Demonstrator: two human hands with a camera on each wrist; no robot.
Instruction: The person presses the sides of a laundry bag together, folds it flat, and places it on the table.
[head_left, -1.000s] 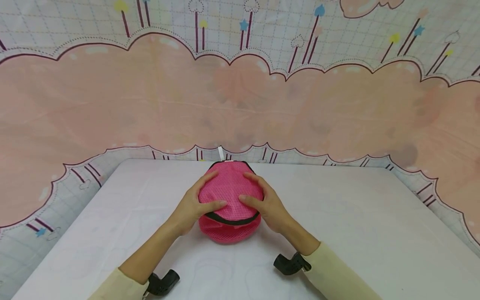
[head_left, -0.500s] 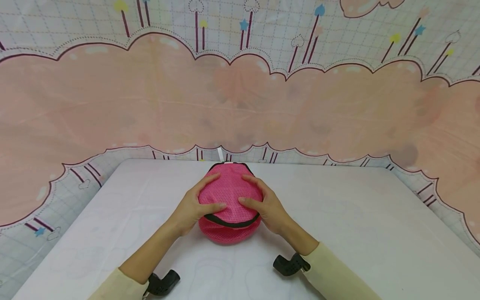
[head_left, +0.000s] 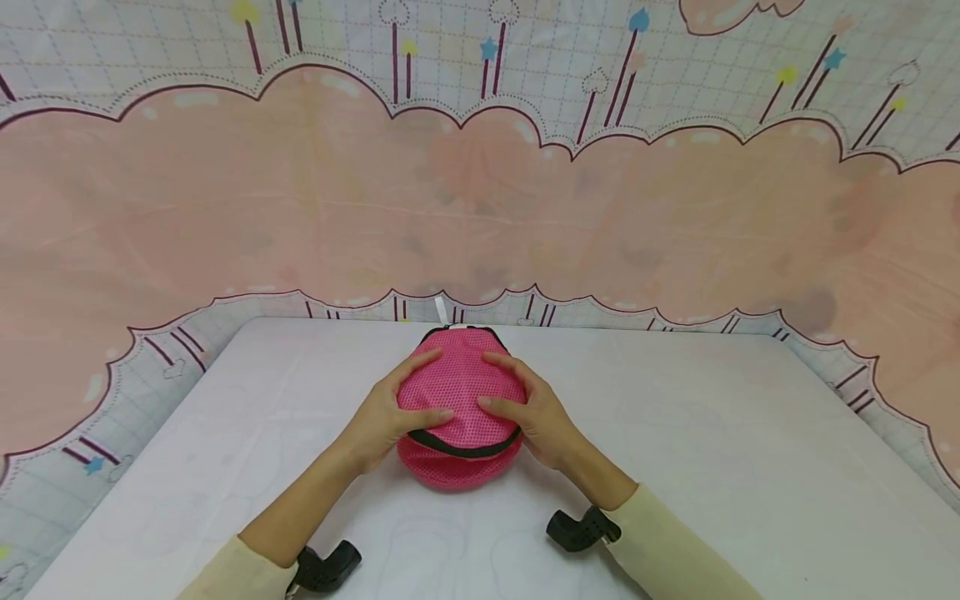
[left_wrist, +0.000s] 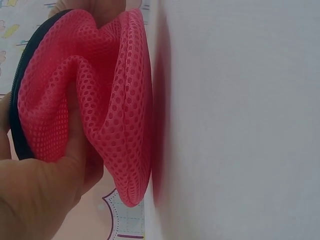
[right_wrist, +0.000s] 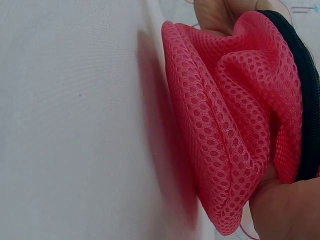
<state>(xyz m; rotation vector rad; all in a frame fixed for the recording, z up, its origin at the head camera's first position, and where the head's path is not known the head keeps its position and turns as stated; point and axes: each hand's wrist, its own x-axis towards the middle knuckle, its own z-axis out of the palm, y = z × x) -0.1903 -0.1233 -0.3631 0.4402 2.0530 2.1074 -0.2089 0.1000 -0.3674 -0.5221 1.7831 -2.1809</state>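
Note:
A pink mesh pouch [head_left: 461,383] with a black zipper band [head_left: 465,450] round it sits at the middle of the white table. My left hand [head_left: 390,412] grips its left side, thumb on the top face near the zipper. On the opposite side my right hand [head_left: 536,408] holds it the same way, the two thumbs pointing at each other with a small gap. In the left wrist view the mesh side [left_wrist: 85,75] is folded and creased beneath the zipper. The right wrist view shows similar folds in the mesh wall [right_wrist: 240,85], its bottom close over the table. Fingers under the pouch are partly hidden.
The white table [head_left: 712,433] stretches to both sides and toward the front. A patterned cloth [head_left: 480,208] in peach and white hangs behind it. A small white strip [head_left: 441,309] sticks up behind the pouch. Black wrist devices [head_left: 326,567] sit at both sleeve cuffs.
The pouch's top has sunk very slightly, with both hands keeping their hold. Otherwise hands and pouch stay almost in the same place.

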